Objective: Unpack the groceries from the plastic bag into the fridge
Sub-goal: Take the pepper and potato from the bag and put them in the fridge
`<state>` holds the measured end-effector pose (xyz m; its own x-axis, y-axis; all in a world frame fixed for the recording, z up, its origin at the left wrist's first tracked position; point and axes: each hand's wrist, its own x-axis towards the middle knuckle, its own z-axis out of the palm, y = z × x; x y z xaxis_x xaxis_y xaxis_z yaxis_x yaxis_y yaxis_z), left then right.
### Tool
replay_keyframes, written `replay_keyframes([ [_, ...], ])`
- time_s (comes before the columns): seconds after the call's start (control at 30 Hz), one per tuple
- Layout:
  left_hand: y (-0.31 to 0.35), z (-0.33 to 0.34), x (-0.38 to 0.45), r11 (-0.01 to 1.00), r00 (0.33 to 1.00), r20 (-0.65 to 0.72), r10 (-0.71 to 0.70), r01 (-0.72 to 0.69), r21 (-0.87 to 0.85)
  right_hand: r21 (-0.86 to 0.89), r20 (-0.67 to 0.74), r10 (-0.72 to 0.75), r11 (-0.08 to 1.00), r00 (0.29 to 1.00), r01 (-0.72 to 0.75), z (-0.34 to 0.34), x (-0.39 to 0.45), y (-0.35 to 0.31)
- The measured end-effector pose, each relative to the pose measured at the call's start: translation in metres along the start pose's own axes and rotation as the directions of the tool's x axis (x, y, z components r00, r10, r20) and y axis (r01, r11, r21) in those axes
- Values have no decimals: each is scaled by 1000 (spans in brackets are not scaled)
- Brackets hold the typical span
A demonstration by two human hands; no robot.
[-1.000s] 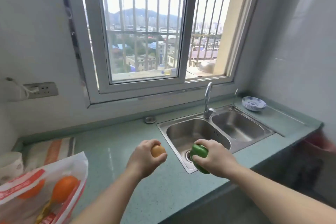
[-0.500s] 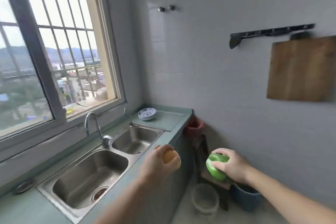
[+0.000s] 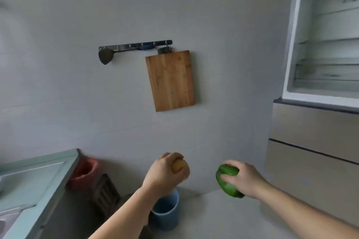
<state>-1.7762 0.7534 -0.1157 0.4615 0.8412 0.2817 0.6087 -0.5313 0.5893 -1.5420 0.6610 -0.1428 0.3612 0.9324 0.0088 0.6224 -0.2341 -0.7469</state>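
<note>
My left hand (image 3: 165,175) grips a small tan potato (image 3: 177,166) at the lower middle of the head view. To its right, my right hand (image 3: 245,178) holds a green bell pepper (image 3: 226,179) from above. Both hands are raised in the air, left of the fridge (image 3: 318,91). The fridge's upper compartment stands open at the upper right, showing white shelves, with closed beige drawers below it. The plastic bag is out of view.
A wooden cutting board (image 3: 171,80) and a dark utensil rail (image 3: 135,45) hang on the grey wall. The green counter's end (image 3: 38,172) is at the lower left. A red bin (image 3: 85,172), a dark crate (image 3: 105,194) and a blue bucket (image 3: 166,213) stand on the floor.
The view has swung right, from the window and sink to the wall and open fridge. Both hands kept their hold on the potato and the pepper throughout.
</note>
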Motion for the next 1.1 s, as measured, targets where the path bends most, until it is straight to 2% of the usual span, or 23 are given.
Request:
replay_keyframes([
  [0.1,10,25,57,990,988,79,129,-124,-67,-28,-145,74,997,987,-78,-29,19,12],
  [0.27,26,57,146,945,942,146,303,-278,-170,-47,-374,156,981,914,-187,-69,38,12],
  [0.53,75,111,215,861,843,230,485,-414,-296,-44,-557,221,955,801,-294,-120,52,26],
  [0.83,140,185,282,812,770,281,573,-489,-319,17,-609,248,954,753,-300,-173,99,93],
  [1.1,237,268,356,825,782,283,555,-474,-308,61,-608,246,963,755,-264,-271,150,170],
])
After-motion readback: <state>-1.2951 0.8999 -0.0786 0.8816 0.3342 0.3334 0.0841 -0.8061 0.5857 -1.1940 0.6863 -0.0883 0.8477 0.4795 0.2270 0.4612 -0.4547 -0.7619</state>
